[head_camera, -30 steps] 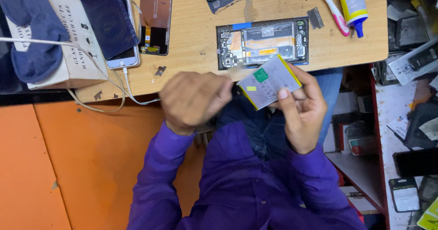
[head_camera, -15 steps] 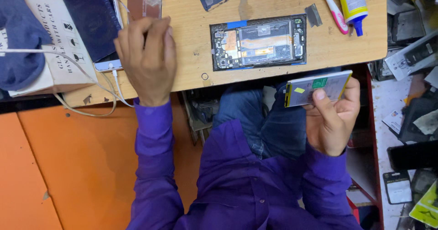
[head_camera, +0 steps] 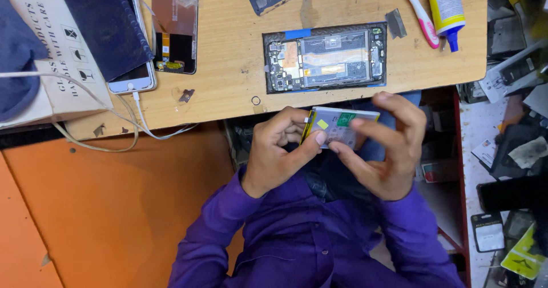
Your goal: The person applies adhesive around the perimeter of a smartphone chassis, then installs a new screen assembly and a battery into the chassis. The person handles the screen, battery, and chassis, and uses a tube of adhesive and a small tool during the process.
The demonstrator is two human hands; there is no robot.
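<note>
Pinching a flat silver battery (head_camera: 338,127) between both hands, left hand (head_camera: 278,151) and right hand (head_camera: 383,151) hold it just near of the opened phone (head_camera: 325,58); over the lap, a loosened grip could drop it.

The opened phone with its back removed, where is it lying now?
In the head view, the opened phone lies flat on the wooden table, right of centre near the front edge, just above both hands holding a flat battery.

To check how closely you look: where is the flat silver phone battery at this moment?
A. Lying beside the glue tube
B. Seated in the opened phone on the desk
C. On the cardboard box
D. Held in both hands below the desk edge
D: the battery is pinched between the left hand and right hand, below the desk edge, apart from the opened phone.
</note>
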